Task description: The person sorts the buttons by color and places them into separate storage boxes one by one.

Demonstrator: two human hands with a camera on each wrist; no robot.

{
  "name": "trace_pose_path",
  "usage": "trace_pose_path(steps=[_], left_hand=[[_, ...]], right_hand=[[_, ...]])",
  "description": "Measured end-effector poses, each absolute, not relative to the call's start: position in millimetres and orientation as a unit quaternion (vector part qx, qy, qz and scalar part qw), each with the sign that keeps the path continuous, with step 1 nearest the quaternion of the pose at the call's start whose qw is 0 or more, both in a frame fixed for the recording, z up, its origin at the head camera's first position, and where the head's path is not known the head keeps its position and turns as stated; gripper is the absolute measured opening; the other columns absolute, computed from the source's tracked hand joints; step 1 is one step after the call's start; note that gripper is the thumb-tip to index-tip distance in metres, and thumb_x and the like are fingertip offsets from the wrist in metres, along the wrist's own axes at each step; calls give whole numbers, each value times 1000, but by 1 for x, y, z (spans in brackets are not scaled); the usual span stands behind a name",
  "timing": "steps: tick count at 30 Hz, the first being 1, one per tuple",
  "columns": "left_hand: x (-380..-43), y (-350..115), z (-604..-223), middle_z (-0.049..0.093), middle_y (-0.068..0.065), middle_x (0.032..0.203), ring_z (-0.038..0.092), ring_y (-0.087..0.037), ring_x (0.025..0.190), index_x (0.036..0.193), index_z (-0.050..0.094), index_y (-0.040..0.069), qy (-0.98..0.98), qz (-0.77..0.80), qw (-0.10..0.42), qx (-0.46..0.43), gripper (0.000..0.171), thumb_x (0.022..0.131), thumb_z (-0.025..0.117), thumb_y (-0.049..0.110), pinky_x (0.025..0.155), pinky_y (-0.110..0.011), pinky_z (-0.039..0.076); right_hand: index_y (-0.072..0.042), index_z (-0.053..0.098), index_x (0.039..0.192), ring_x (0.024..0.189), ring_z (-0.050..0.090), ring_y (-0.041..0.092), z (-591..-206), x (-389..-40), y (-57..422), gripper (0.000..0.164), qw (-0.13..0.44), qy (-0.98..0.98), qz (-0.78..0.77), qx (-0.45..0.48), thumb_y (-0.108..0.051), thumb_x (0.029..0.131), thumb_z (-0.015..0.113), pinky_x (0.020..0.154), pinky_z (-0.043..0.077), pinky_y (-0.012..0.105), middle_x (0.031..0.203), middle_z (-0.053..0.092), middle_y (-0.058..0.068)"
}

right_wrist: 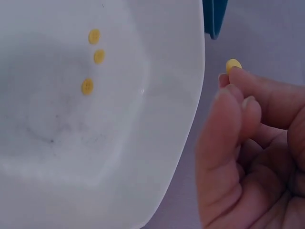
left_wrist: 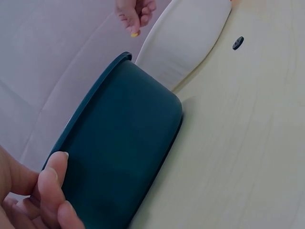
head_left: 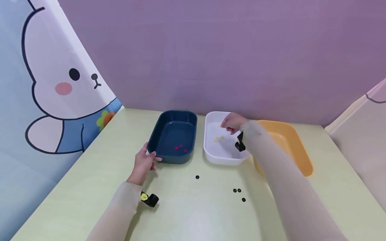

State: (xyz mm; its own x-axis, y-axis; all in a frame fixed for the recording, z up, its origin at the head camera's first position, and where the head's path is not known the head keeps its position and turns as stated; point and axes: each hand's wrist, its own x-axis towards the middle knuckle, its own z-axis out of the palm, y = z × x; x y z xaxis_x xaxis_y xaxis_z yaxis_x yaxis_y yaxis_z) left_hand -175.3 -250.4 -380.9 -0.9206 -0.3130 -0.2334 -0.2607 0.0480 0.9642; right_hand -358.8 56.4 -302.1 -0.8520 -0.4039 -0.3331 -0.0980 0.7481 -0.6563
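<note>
My right hand [head_left: 234, 123] is above the white tray [head_left: 221, 161], pinching a yellow button [right_wrist: 233, 65] between thumb and fingertips. Three more yellow buttons [right_wrist: 94, 36] lie spread on that tray's floor. With my left hand [head_left: 144, 163] I hold the near left corner of the dark blue tray [head_left: 172, 160], thumb at the rim and fingers against the outer wall. Inside the blue tray are three pink buttons [head_left: 185, 151], close to its near end.
To the right stands a yellow-orange tray [head_left: 304, 157], partly hidden by my right sleeve. Several black buttons, one single black button [head_left: 197, 177] among them, lie on the pale table [head_left: 193, 214] in front of the trays. A purple cloth wall [head_left: 211, 60] rises behind.
</note>
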Motion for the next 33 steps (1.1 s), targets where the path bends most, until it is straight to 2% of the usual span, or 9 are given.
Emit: trace_pose_path(steps=[18, 23, 30, 33], left_hand=[[-174, -248, -382, 67, 4, 67, 44, -8, 38, 154, 5, 7, -727, -657, 29, 197, 63, 102, 41, 8, 43, -22, 41], [-176, -248, -383, 67, 4, 67, 38, -8, 38, 154, 7, 6, -733, -652, 35, 192, 63, 102, 42, 7, 41, -21, 37], [-179, -246, -385, 69, 2, 70, 33, -6, 37, 154, 8, 7, -734, -651, 34, 189, 63, 102, 42, 9, 39, -20, 28], [-176, -248, -386, 69, 1, 71, 29, -6, 37, 154, 8, 8, -736, -646, 38, 200, 63, 101, 43, 9, 38, -20, 24]], right_hand=[[4, 61, 91, 44, 41, 6, -353, -383, 59, 14, 164, 921, -341, -94, -9, 89, 58, 46, 44, 19, 53, 44, -1], [4, 59, 91, 42, 42, 6, -363, -384, 60, 14, 181, 922, -328, -96, -10, 91, 56, 46, 43, 19, 53, 44, -1], [-1, 59, 81, 39, 40, 6, -375, -387, 59, 12, 176, 935, -292, -99, -9, 89, 57, 44, 40, 18, 49, 42, -3], [-4, 59, 73, 38, 40, 7, -377, -386, 54, 17, 182, 937, -274, -114, -10, 89, 57, 44, 39, 19, 47, 42, -3]])
